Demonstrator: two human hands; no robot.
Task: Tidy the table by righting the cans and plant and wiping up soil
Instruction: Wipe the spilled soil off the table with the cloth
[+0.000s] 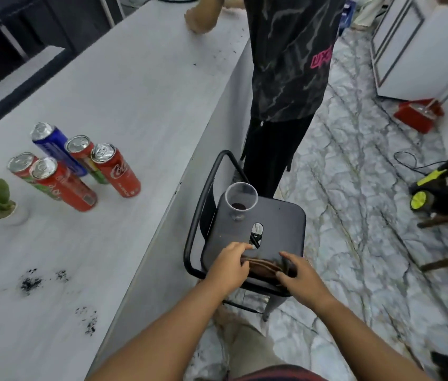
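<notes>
With cans (80,171) and plant (0,199) upright, both hands (261,270) close on a brown cloth (262,266) on the stool (277,215), seemingly to carry it to the soil (30,283) on the counter (135,92).

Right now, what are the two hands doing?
Left hand: closing on the brown cloth on the stool.
Right hand: gripping the same cloth.

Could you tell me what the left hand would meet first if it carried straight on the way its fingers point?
Probably the oval slot in the black stool's seat: the left hand points up-right across the seat, fingertips almost at it. The plastic cup stands further along, slightly leftward.
</notes>
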